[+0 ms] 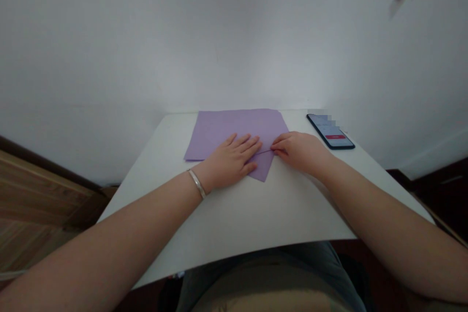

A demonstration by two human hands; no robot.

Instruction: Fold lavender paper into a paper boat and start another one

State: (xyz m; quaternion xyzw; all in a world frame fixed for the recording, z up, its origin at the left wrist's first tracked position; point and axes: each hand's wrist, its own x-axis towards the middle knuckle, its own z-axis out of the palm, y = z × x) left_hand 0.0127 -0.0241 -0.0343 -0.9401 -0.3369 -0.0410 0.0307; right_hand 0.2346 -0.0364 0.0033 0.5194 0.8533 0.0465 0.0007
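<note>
Purple paper (234,124) lies on the white table against the wall, with a folded edge near its front right and a pointed corner sticking out toward me. My left hand (234,158) rests on the paper, palm down with fingers spread, and a silver bangle circles its wrist. At the right end of the folded edge, my right hand (298,150) pinches the paper between thumb and fingers. Part of the paper's front edge is hidden under my left hand.
A phone (332,132) with its screen lit lies on the table (263,219) to the right. The white wall (234,34) rises right behind the table. Wooden furniture (40,209) stands at the left.
</note>
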